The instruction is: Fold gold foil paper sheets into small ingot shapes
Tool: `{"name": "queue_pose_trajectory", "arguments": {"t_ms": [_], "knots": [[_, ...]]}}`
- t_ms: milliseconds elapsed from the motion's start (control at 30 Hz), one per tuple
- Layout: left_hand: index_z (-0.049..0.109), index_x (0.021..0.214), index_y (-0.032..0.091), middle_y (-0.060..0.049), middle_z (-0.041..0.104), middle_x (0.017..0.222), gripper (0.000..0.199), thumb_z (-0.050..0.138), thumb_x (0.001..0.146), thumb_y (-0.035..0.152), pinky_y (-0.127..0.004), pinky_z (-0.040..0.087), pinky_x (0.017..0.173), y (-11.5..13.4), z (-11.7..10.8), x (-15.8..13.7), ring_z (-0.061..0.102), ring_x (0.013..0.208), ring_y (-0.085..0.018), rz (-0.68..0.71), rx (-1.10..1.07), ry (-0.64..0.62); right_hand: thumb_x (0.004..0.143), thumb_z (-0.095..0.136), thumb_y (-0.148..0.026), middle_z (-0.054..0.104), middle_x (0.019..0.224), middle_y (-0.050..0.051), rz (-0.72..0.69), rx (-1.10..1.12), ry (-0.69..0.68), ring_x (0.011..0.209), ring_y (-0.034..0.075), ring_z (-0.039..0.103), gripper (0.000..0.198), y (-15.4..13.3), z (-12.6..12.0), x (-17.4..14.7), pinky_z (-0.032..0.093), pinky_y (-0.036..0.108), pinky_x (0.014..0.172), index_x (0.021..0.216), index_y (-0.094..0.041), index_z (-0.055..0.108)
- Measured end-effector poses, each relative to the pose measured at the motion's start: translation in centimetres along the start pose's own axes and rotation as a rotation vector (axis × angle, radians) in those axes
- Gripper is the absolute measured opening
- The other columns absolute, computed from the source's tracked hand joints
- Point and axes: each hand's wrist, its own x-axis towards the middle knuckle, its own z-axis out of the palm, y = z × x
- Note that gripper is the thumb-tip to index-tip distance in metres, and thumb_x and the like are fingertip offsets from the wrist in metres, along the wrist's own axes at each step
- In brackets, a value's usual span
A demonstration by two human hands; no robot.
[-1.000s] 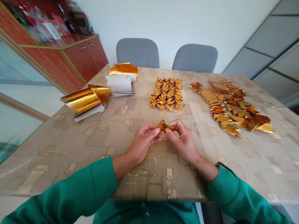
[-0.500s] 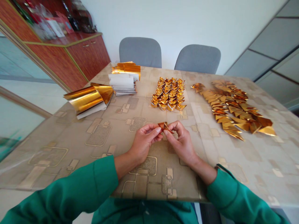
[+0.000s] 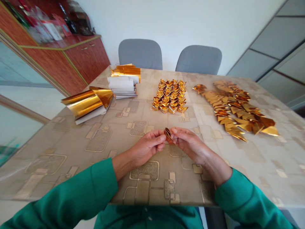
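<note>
Between my two hands is a small folded piece of gold foil paper (image 3: pixel 168 135), held above the near middle of the table. My left hand (image 3: pixel 149 143) pinches its left side between thumb and fingers. The fingers of my right hand (image 3: pixel 189 142) are closed on its right side, with the thumb partly hidden behind the hand. Just beyond, rows of finished-looking gold paper ingots (image 3: pixel 169 96) stand close together. To the right lie many flat folded gold paper pieces (image 3: pixel 234 109), overlapping in long curved rows.
At the left, gold foil sheets (image 3: pixel 84 103) lie curled beside a stack of white-backed sheets (image 3: pixel 122 86), with more gold sheets (image 3: pixel 128 72) behind. Two grey chairs (image 3: pixel 140 54) stand at the table's far side. A patterned cloth covers the table (image 3: pixel 100 171). A wooden cabinet (image 3: pixel 78 60) is at far left.
The folded foil piece has turned and now shows its dark striped edge. My right hand has rolled over, its wrist raised and fingers extended further along the piece. The view has shifted slightly.
</note>
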Motion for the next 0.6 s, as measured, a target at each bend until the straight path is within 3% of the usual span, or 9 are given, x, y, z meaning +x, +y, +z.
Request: {"name": "queue_pose_trajectory", "arguments": {"t_ms": [233, 433, 600], "knots": [[0.066, 0.084, 0.012, 0.002, 0.050, 0.072, 0.030, 0.082, 0.072, 0.034, -0.017, 0.032, 0.055, 0.42, 0.00, -0.11, 0.040, 0.058, -0.004, 0.011, 0.036, -0.010, 0.074, 0.079, -0.042, 0.064, 0.077, 0.000, 0.140, -0.076, -0.021, 0.068, 0.011, 0.049, 0.030, -0.30, -0.39, -0.62, 0.037, 0.025, 0.068, 0.086, -0.016, 0.072], [0.066, 0.083, 0.013, 0.003, 0.050, 0.069, 0.030, 0.085, 0.070, 0.032, -0.016, 0.034, 0.055, 0.39, -0.11, -0.11, 0.042, 0.057, -0.004, -0.030, -0.013, -0.005, 0.065, 0.086, -0.044, 0.054, 0.059, -0.004, 0.228, 0.009, 0.002, 0.056, 0.008, 0.043, 0.035, -0.08, 0.12, -0.68, 0.034, 0.023, 0.059, 0.075, -0.015, 0.068], [0.068, 0.083, 0.012, 0.003, 0.051, 0.069, 0.028, 0.085, 0.070, 0.030, -0.015, 0.036, 0.056, 0.35, -0.12, -0.13, 0.044, 0.058, -0.004, -0.071, -0.071, -0.058, 0.066, 0.086, -0.039, 0.049, 0.053, -0.006, 0.235, 0.073, -0.003, 0.051, 0.006, 0.038, 0.034, -0.22, 0.40, -0.70, 0.030, 0.022, 0.054, 0.067, -0.015, 0.062]]}}
